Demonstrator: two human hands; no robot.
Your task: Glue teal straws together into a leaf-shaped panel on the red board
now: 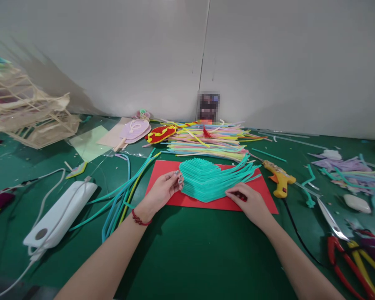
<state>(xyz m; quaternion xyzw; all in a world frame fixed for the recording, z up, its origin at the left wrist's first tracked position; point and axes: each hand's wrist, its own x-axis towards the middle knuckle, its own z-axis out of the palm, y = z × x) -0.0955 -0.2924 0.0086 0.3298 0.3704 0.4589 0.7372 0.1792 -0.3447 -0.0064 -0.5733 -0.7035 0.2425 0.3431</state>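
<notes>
A turquoise leaf-shaped piece made of pipe cleaners [203, 179] lies on a red sheet of card [162, 167]. Its rows meet in a V pattern down the middle, and loose strands fan out to the right. My left hand [162, 189] pinches the rounded left edge, fingertips together. At the lower right, where the strands leave the body, my right hand [249, 202] is closed with thumb and fingers on the edge; part of its grip is hidden. A red beaded bracelet [140, 218] circles my left wrist.
Bundled coloured pipe cleaners [206, 143] lie behind the card. To the right are a yellow glue gun [280, 179] with a black cord and red-handled scissors [337, 237]. A white power strip [61, 214] and a bamboo frame [34, 108] stand left.
</notes>
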